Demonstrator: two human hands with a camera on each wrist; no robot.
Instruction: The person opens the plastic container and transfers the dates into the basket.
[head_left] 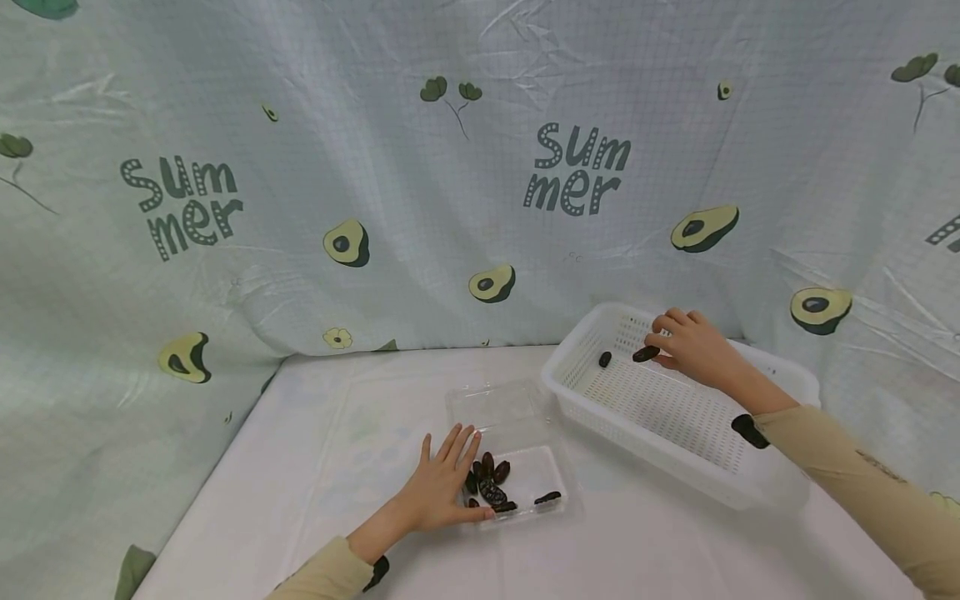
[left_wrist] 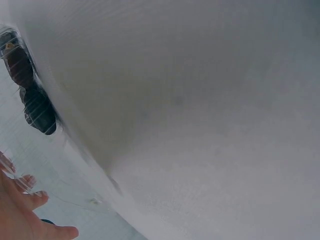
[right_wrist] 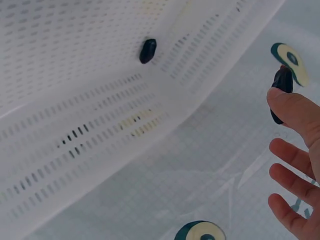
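Observation:
Above the white basket (head_left: 637, 446), my right hand (head_left: 693, 354) pinches a dark brown date (head_left: 646, 354) between thumb and fingers. The right wrist view shows this held date (right_wrist: 283, 82) from the side, with the other fingers apart from it. One more date (head_left: 605, 359) lies on the basket's floor near its far left corner. My left hand (head_left: 438, 492) rests with spread fingers at the left edge of a clear plastic box (head_left: 536, 462). Several dates (head_left: 491, 492) cluster in that box beside the hand, and a single date (head_left: 547, 497) lies at its right side.
The box's clear lid (head_left: 495, 406) lies folded back behind it. Both containers stand on a white-covered table (head_left: 360, 433). A printed curtain (head_left: 420, 192) hangs along the table's back, close behind the basket.

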